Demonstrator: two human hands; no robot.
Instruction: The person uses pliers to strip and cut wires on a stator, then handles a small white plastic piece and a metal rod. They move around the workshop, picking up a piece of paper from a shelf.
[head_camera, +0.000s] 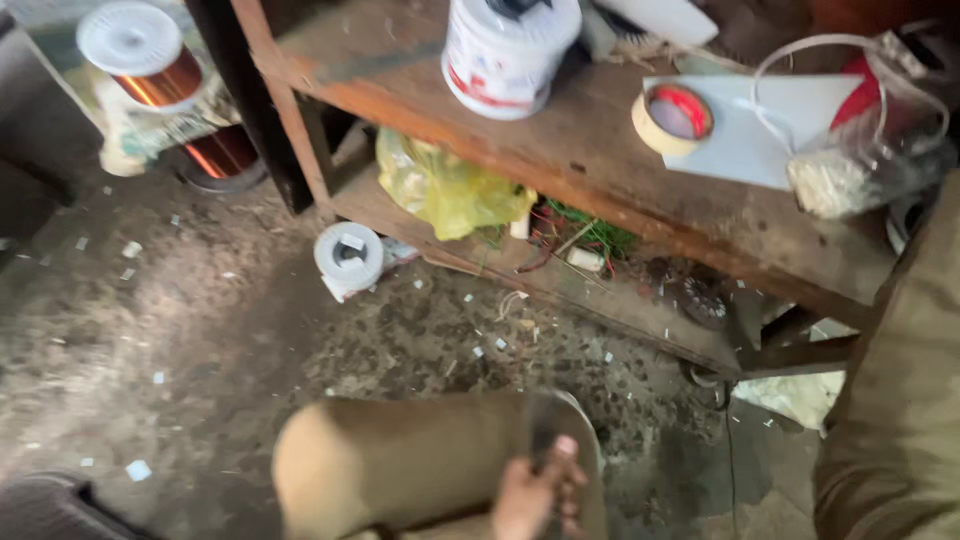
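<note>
Neither of my hands shows in the head view. At the bottom middle lies my bent leg in tan trousers (400, 465). What looks like my foot in a grey sandal (545, 485) sticks out at its end, over the dirty floor. A tan cloth-covered limb (900, 400) fills the right edge, and no hand shows on it. Nearest the leg is the low wooden shelf (640, 320) of a workbench.
The wooden bench top (590, 160) carries a white plastic tub (505, 50), a roll of tape (673, 117), a white sheet (760, 135) and a clear bag (865, 150). Below it lie a yellow bag (450, 190) and tangled wires (585, 235). Copper wire spools (150, 60) stand far left, with a white spool (348, 257) on the floor.
</note>
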